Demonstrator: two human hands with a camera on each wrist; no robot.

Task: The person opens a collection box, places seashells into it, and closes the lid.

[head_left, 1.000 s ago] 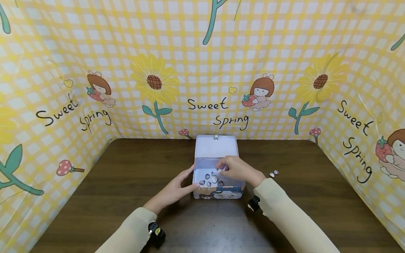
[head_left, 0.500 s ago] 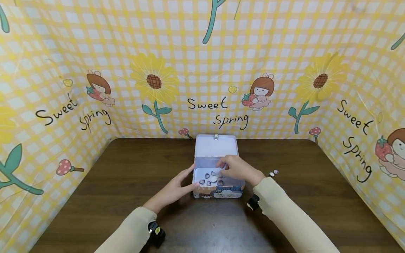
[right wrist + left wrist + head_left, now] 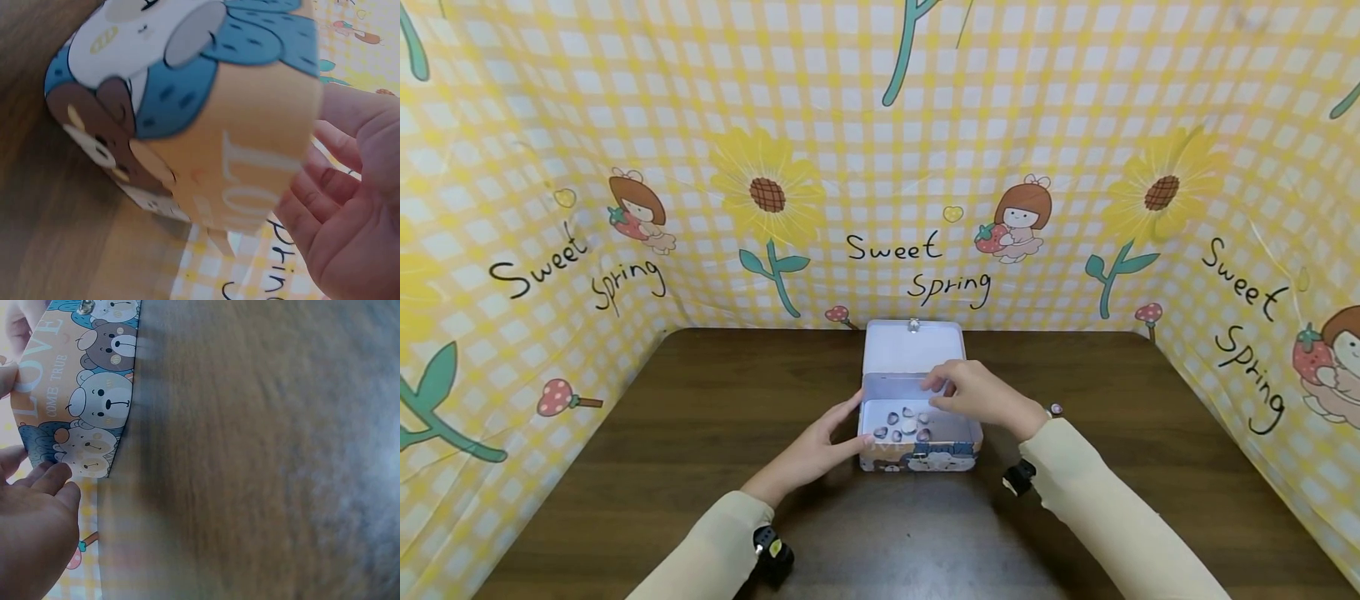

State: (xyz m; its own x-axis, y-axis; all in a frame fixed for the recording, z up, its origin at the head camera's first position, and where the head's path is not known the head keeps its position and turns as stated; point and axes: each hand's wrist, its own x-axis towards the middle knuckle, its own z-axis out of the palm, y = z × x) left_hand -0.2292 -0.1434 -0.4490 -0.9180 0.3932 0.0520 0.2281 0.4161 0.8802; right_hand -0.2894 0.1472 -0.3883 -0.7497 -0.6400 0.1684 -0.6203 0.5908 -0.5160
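A tin box point(image 3: 955, 450) with cartoon bears stands on the table, its pale lid point(image 3: 913, 346) raised at the back. On the box floor several small purple-and-white seashells point(image 3: 909, 426) lie in a loose ring around a whiter one. My left hand point(image 3: 816, 446) holds the box at its left side, thumb at the front left corner and fingers along the wall. Above the box's right half hovers my right hand point(image 3: 977, 396), fingers loosely bent and apart from the shells, nothing seen between them. In the right wrist view, the box's printed wall point(image 3: 250, 125) hides the shells.
A small seashell point(image 3: 1056, 409) lies on the brown wooden table point(image 3: 737, 375), right of the box beside my right sleeve. Yellow checked cloth point(image 3: 820, 108) with printed flowers walls in the table at the back and both sides.
My right hand has let go of a shell at the ring's right side, then lifted and shifted right. Its wrist now covers one shell on the table. My left hand has stayed put.
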